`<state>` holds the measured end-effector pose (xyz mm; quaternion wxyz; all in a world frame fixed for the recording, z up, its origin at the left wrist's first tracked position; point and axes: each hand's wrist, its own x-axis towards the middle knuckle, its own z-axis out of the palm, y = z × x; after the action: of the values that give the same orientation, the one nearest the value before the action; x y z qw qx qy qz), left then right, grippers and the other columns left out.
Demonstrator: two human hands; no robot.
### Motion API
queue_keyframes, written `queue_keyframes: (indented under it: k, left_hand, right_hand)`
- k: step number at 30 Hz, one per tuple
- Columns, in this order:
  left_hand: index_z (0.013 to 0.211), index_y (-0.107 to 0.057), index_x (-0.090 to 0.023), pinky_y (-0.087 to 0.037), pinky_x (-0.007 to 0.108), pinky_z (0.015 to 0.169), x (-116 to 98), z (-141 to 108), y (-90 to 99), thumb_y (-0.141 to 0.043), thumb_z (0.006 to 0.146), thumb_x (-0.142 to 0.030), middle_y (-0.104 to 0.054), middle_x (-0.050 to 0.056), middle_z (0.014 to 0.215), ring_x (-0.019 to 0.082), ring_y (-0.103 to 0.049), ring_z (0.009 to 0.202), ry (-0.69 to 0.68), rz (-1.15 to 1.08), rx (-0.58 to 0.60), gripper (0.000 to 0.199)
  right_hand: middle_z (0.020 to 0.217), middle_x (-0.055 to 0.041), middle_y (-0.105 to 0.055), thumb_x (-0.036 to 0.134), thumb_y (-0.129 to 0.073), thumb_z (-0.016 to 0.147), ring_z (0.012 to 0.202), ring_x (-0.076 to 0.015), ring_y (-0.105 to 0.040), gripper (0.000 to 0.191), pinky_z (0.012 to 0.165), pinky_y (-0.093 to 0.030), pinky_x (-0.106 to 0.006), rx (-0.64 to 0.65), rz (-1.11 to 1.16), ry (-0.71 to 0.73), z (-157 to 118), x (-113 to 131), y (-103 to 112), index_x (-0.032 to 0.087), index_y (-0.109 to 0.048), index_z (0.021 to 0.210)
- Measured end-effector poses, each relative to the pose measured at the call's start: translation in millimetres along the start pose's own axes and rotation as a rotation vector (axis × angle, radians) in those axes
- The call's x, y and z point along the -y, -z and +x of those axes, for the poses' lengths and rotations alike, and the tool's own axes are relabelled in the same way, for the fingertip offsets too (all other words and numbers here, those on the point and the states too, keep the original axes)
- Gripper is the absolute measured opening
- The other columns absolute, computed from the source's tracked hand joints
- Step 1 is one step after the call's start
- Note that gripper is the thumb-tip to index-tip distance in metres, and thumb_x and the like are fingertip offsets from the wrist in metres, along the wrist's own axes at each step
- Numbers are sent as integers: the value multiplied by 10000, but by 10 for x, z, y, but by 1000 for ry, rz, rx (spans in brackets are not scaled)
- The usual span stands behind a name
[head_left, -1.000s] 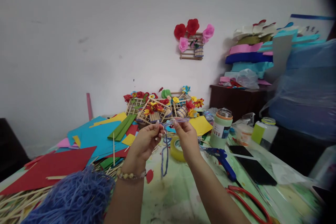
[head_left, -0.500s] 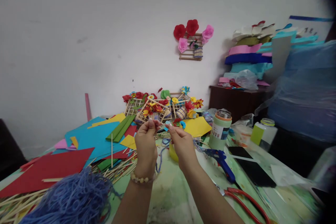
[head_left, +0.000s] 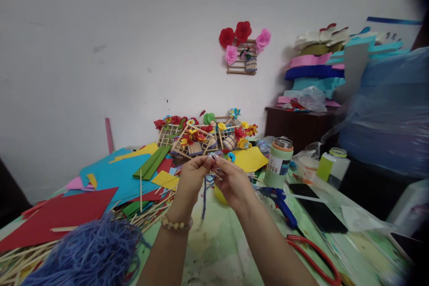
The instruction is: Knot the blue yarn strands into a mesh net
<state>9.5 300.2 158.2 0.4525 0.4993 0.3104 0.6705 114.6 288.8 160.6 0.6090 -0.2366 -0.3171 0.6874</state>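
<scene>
My left hand [head_left: 193,180], with a beaded bracelet at its wrist, is pinched at the middle of the view. My right hand [head_left: 233,184] meets it there, thumb and fingertips pressed together. What sits between the fingertips is small and mostly hidden. A strand of blue yarn [head_left: 204,199] hangs down just below the left fingers. Under the right hand lies a yellow round object [head_left: 220,194], partly covered. Behind the hands stand stick frames [head_left: 195,147] with paper flowers.
Blue yarn [head_left: 89,252], thin sticks [head_left: 147,219] and coloured paper [head_left: 124,174] lie left. On the right are a glue gun [head_left: 281,205], red-handled tool [head_left: 317,254], phone [head_left: 323,216] and jar [head_left: 279,163]. A stick frame with flowers [head_left: 241,57] hangs on the wall.
My hands have come together, fingertips now touching. The blue yarn now hangs straight below my left fingers, where it curved before. The view has shifted slightly.
</scene>
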Motion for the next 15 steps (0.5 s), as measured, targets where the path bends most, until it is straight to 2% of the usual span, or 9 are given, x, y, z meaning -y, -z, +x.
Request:
queue_keyframes:
  k: [4, 9, 12, 15]
  left_hand:
    - [634, -681, -103, -435, 202, 591, -9, -11, -11, -820, 549, -375, -625, 19, 593, 97, -531, 580, 59, -41, 79, 317]
    - [619, -642, -93, -407, 143, 507, -35, -53, -92, -804, 599, -193, -555, -1, 544, 50, -467, 498, 292, -384, 130, 192]
    - [583, -606, -91, -403, 127, 484, -79, -74, -87, -788, 622, -169, -521, -8, 527, 40, -441, 476, 352, -471, 210, 201]
    - [606, -618, -91, -420, 128, 501, -123, -83, -48, -816, 589, -210, -534, -2, 536, 45, -460, 488, 356, -442, 235, 232]
  right_hand:
    - [668, 8, -618, 250, -785, 519, 572, -69, -467, 236, 517, -340, -185, -8, 60, 65, 79, -73, -1, 164, -687, 716]
    - [597, 26, -559, 363, -786, 527, 538, -85, -451, 296, 544, -387, -220, 38, 62, 237, 109, -144, -46, 183, -607, 679]
    - [607, 33, -550, 431, -755, 587, 524, -86, -438, 330, 523, -381, -216, 112, 0, 288, 79, -131, -61, 200, -590, 755]
    - [664, 27, -568, 415, -718, 654, 534, -77, -435, 323, 522, -375, -205, 187, -34, 283, 60, -125, -61, 196, -599, 859]
